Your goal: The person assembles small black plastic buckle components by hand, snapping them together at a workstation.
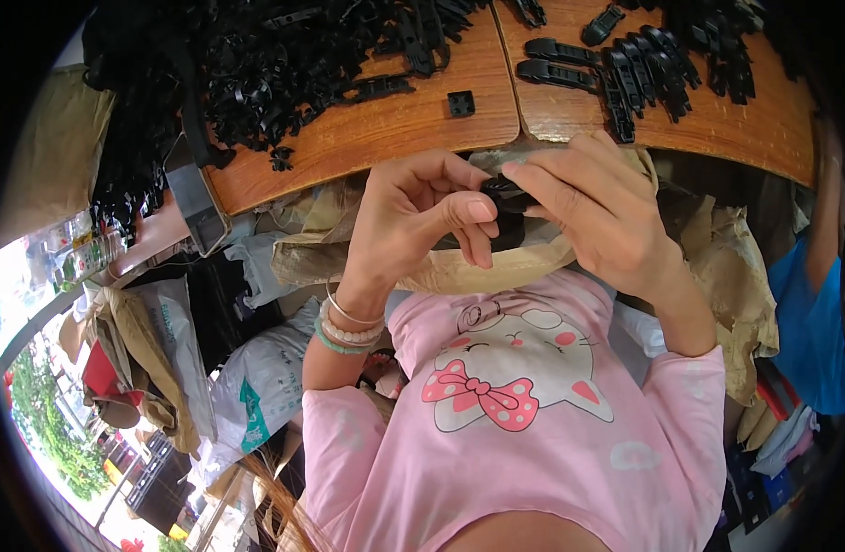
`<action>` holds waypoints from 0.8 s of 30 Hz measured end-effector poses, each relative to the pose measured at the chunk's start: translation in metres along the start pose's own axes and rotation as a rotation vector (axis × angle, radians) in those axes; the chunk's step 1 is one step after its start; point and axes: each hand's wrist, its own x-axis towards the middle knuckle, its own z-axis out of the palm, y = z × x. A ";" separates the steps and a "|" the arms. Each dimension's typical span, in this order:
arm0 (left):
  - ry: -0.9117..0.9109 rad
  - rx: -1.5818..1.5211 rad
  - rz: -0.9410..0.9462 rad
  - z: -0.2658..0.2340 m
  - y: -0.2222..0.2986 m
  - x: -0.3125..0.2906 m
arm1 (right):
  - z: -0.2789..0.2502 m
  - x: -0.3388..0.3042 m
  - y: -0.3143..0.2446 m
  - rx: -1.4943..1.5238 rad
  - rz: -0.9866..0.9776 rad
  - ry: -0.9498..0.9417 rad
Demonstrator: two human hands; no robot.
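Just off the table's front edge, my two hands meet over a small black plastic piece (502,188). My left hand (421,210) pinches its left side between thumb and fingers. From the other side my right hand (599,210) closes on it, with the fingertips hiding part of its shape. A brown paper-like sack (441,274) lies open beneath both hands, its inside dark. Nearest on the table are a small square black block (460,103) and a group of long black plastic clips (636,74), several of them lined up side by side.
A big heap of loose black plastic parts (266,64) covers the left of the wooden table (422,124). A seam (505,64) splits the tabletop. Plastic bags (266,377) stand at the left, crumpled brown paper (731,285) at the right. Someone in blue (809,322) is at the right edge.
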 end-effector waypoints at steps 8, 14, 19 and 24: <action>-0.035 -0.024 0.000 0.002 -0.007 -0.001 | -0.003 0.002 -0.006 0.030 0.042 0.008; -0.173 -0.168 0.019 0.001 -0.012 -0.001 | 0.000 0.001 -0.002 0.098 0.017 0.036; -0.164 -0.124 0.041 0.002 -0.013 -0.005 | -0.003 0.001 -0.001 0.079 -0.001 -0.011; -0.140 -0.087 0.074 0.005 -0.014 -0.007 | -0.001 0.001 -0.003 0.033 -0.012 -0.009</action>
